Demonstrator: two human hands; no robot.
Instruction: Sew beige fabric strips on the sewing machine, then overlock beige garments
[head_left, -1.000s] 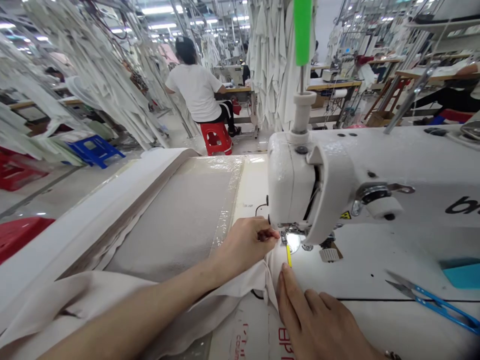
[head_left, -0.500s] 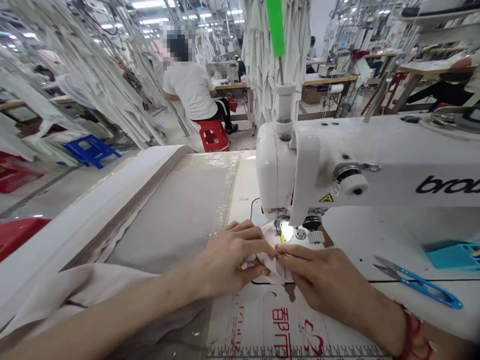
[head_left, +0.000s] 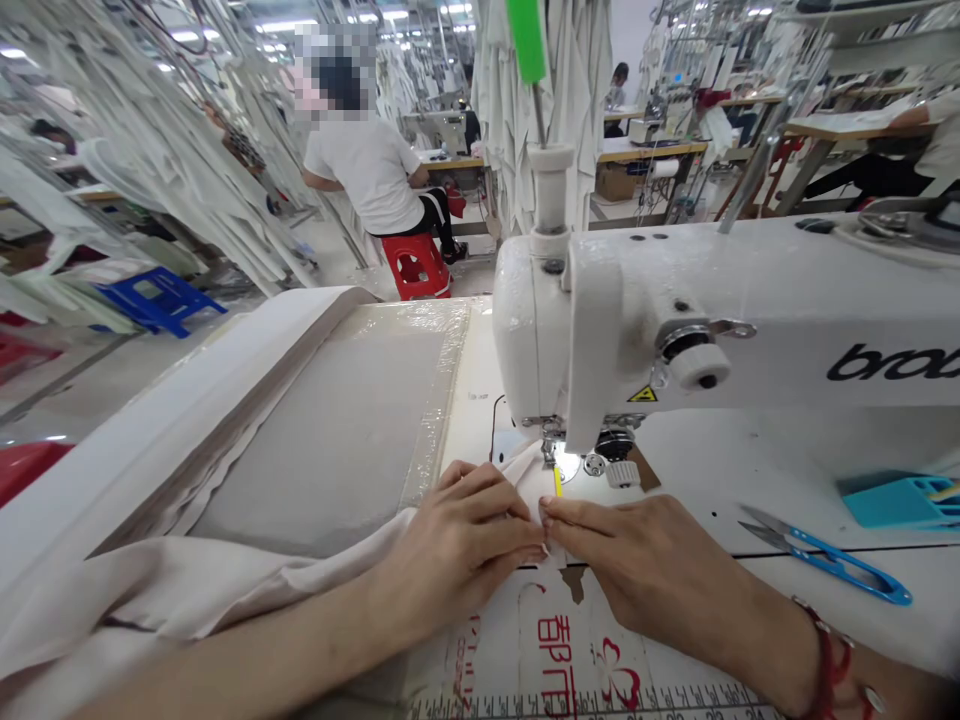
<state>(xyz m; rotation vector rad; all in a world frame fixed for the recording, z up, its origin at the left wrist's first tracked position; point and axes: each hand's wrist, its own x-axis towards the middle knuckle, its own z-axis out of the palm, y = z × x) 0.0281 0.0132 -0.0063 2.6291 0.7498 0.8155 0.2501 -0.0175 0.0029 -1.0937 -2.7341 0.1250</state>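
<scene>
Pale pinkish fabric (head_left: 534, 478) lies at the needle area of a white sewing machine (head_left: 536, 340), its edge running under the presser foot (head_left: 551, 452). My left hand (head_left: 472, 535) is closed on the fabric just in front of the foot, thumb and fingers pinched together. My right hand (head_left: 637, 545), with a red bracelet on the wrist, pinches the fabric's right edge, its fingertips almost touching those of the left. A yellow strip (head_left: 557, 482) shows beside the foot. More of the fabric (head_left: 247, 590) drapes to the left beneath my left forearm.
Blue-handled thread snips (head_left: 832, 560) lie on the right, near a turquoise box (head_left: 900, 500). A printed ruler (head_left: 600, 700) runs along the front edge. Beyond the table, a person in a white shirt (head_left: 367, 180) sits on a red stool (head_left: 414, 265); hanging garments (head_left: 544, 110) stand behind the machine.
My left fingers have closed more tightly together, and the fabric in front of the foot lies smoother. My right hand keeps its pinch. The whole view has shifted slightly.
</scene>
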